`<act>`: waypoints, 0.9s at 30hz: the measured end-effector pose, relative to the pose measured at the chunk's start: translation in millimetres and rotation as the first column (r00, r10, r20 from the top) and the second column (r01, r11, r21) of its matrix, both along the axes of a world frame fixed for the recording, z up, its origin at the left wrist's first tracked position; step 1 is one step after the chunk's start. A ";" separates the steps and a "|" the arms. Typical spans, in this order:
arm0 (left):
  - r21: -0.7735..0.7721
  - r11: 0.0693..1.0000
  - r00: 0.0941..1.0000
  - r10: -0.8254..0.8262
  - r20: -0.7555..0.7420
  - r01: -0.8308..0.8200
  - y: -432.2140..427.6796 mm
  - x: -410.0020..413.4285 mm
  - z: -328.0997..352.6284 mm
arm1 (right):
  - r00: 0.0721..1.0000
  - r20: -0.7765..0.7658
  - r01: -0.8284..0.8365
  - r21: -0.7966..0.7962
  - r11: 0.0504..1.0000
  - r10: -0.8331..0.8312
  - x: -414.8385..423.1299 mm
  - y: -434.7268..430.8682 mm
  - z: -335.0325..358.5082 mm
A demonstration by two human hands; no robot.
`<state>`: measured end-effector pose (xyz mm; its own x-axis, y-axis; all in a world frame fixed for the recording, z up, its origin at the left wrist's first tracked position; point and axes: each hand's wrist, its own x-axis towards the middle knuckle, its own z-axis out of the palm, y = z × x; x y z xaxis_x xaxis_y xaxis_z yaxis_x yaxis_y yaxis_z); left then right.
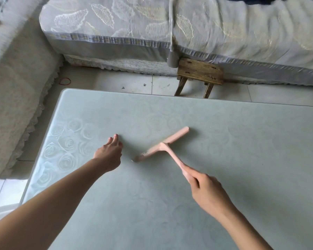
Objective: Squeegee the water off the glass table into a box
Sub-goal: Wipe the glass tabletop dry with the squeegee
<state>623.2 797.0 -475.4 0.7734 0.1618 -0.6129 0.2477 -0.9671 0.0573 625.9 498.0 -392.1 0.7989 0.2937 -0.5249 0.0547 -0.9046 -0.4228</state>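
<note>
Squeegee is seen at mid-frame on the pale green glass surface, its pink blade laid slantwise from lower left to upper right. The handle's end is wrapped by the right grip, fingers curled round it, right of centre. The left grip is kept spread just left of the blade's lower tip, nothing held; contact with the glass cannot be told. A wooden stool is seen beyond the far edge, against the bed.

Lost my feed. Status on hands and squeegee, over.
Right hand grips squeegee handle, blade down on glass table. Left hand open beside it. No box in view.
</note>
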 end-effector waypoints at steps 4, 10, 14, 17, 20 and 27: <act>0.010 0.999 0.998 0.037 0.049 -0.037 -5.5 -9.2 -7.7 | 0.998 -0.011 0.059 -0.060 0.996 -0.060 -49.5 -55.9 10.6; -0.067 0.995 0.969 0.084 0.230 -0.070 -11.3 -42.5 -5.6 | 0.998 0.045 -0.033 -0.192 0.981 0.043 -60.5 -63.0 55.7; -0.154 0.975 0.909 0.206 0.363 -0.160 -13.7 -75.6 -2.7 | 0.925 0.062 -0.374 -0.036 0.927 0.376 -56.1 2.1 47.8; -0.155 0.968 0.887 0.243 0.393 -0.196 -19.4 -107.4 4.8 | 0.860 0.109 -0.501 -0.013 0.866 0.499 -58.4 51.4 27.1; -0.130 0.976 0.870 0.216 0.443 -0.176 -22.2 -131.3 11.0 | 0.872 0.092 -0.480 -0.034 0.877 0.481 -57.8 50.1 12.5; -0.224 0.958 0.890 0.253 0.380 -0.177 -32.1 -147.1 13.9 | 0.961 -0.068 -0.276 -0.133 0.952 0.269 -77.4 -59.8 37.0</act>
<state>476.1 764.8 -461.5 0.9173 0.2698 -0.2927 0.3675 -0.8567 0.3620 548.5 438.2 -355.1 0.6712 0.4180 -0.6122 0.2905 -0.9081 -0.3015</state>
